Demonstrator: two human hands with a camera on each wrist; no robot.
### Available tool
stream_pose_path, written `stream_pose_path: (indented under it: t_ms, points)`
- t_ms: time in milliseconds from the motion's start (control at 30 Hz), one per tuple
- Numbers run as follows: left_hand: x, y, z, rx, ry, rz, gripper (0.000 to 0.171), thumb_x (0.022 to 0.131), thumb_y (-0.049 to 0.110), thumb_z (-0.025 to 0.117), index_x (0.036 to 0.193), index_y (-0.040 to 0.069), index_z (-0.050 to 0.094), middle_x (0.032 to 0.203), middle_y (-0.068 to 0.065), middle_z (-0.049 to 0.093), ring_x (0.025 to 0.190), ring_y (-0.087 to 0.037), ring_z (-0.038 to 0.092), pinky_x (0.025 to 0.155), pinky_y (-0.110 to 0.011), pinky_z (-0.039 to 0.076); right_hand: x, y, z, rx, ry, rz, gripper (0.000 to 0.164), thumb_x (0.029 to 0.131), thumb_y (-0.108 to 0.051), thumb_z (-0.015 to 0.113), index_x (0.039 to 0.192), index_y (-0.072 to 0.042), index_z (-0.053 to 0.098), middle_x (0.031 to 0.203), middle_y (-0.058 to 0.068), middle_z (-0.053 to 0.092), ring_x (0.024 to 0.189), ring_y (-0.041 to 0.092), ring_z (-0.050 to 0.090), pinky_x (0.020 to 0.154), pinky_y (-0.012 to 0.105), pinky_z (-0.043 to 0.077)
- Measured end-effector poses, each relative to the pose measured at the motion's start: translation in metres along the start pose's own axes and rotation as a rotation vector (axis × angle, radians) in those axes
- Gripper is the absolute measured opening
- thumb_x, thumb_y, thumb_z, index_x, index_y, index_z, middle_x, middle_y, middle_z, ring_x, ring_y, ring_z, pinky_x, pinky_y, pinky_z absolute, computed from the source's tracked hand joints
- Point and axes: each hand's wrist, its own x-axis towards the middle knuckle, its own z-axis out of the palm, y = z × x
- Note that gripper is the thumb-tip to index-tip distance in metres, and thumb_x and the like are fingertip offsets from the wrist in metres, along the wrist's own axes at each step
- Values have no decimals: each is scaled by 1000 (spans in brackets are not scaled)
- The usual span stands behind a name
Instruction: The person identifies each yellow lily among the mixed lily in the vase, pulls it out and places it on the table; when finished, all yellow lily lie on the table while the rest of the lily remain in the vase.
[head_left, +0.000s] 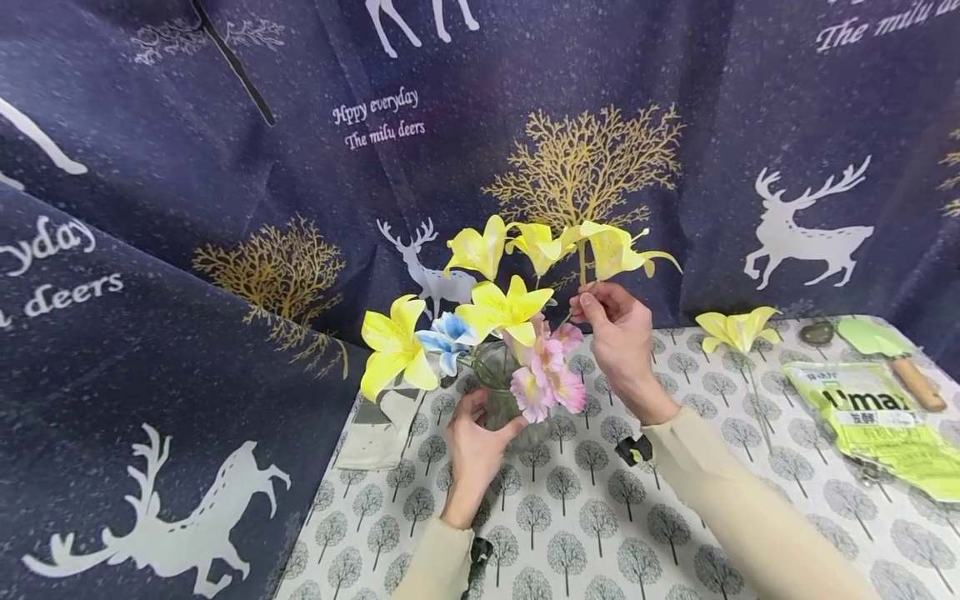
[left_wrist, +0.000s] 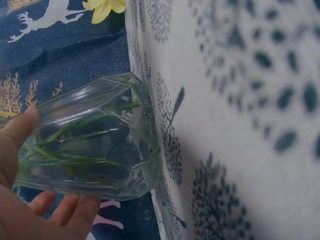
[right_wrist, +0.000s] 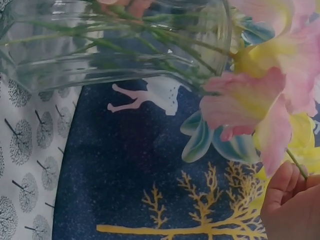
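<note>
A clear glass vase (left_wrist: 90, 150) stands on the table, green stems crossing inside it. My left hand (head_left: 478, 442) holds its side, thumb on one face and fingers on the other. Above the rim spread a pink flower (head_left: 551, 367), a blue-and-white flower (head_left: 448, 340) and several yellow lilies (head_left: 508, 310). To the right of the bunch, my right hand (head_left: 621, 337) pinches a thin green stem between thumb and fingers, just below a yellow lily (head_left: 611, 252). In the right wrist view this hand (right_wrist: 295, 200) is partly cut off, close beside the pink petals.
Another yellow lily (head_left: 738, 331) lies on the tree-print tablecloth (head_left: 637, 558) at right. Beyond it are a yellow-green bag (head_left: 862, 400), a green trowel with a wooden handle (head_left: 917, 383) and a small dark object (head_left: 816, 334). A cloth (head_left: 375, 437) lies left of the vase; a blue deer-print curtain (head_left: 465, 167) hangs behind.
</note>
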Motion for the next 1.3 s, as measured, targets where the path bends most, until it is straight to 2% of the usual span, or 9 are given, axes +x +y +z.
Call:
stream_pose_path:
  t_ms: [267,433,467,567,667,767,867,1100,1300]
  points:
    - [0,0,0,-6,0,-5,74,59,41,96,121,17,65,121,-7,74,107,-27,72,93,-43,60,2,-10,0,106,21,-108,4,95,3,63,94,2,67,83,-1,74,71,10,69,69,20,60]
    - [0,-1,1,1,-2,-9,74,59,42,96,122,18,65,122,-7,74,108,-26,72,94,-43,59,6,-18,-3,157,63,-135,5,93,3,66,93,-1,69,81,0,76,70,11,70,69,22,61]
    - [0,-1,1,8,-1,-9,74,59,43,96,122,18,65,122,-6,74,109,-25,71,94,-43,59,7,-19,-4,167,71,-141,3,93,2,66,95,3,68,81,0,76,70,11,70,69,22,61]
    - [0,-1,1,-2,0,-11,71,60,40,96,121,18,65,121,-4,74,108,-23,72,94,-40,60,10,-23,-6,179,99,-167,12,93,3,66,99,14,64,82,0,76,70,11,71,68,22,61]
    - [0,0,1,-37,-5,-19,68,62,33,96,121,17,65,121,-5,73,110,-23,71,95,-37,61,14,-28,-10,198,119,-189,13,93,5,65,100,16,63,83,1,76,71,11,71,68,22,61]
    - [0,0,1,-86,-13,-20,67,62,26,95,121,13,66,120,-9,73,109,-27,72,93,-36,62,17,-34,-13,243,139,-203,4,92,6,65,95,5,68,85,3,76,72,12,72,68,23,61]
    - [-1,0,0,-107,-14,-10,67,61,22,95,121,10,66,118,-12,73,107,-30,72,93,-39,62,20,-39,-16,287,158,-219,6,92,6,66,93,0,69,85,4,76,73,13,73,67,23,61]
    - [-2,1,-1,2,11,-9,75,56,37,98,121,19,66,117,-7,75,108,-24,71,96,-45,57,27,-50,-24,374,212,-218,5,89,4,70,93,6,67,84,12,74,72,17,71,65,24,61]
    - [-1,0,-1,-21,-5,-22,76,57,35,98,123,19,65,120,-7,74,112,-28,70,100,-48,56,35,-58,-33,456,249,-239,12,86,3,74,93,8,65,84,14,74,69,20,70,64,26,61]
